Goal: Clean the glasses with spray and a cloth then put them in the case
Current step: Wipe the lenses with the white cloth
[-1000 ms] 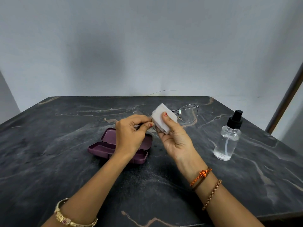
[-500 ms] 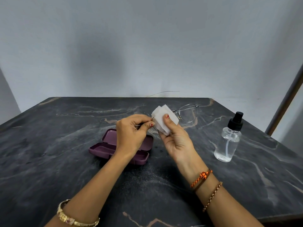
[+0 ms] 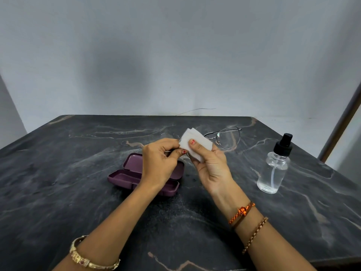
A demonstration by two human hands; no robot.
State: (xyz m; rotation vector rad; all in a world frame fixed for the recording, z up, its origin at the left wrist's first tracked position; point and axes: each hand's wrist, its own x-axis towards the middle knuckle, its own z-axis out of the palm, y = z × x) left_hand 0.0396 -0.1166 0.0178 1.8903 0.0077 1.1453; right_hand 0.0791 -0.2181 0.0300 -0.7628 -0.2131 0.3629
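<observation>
Right hand is pinching the folded white cloth around one lens of the glasses, held above the counter, while left hand is gripping the frame's near end; best keeping the rub light and the frame braced. Purple case is lying open with nothing visible inside, and the spray bottle is standing capped, looking nearly empty.

Right hand presses white cloth over one lens of glasses, left hand pinching the frame
</observation>
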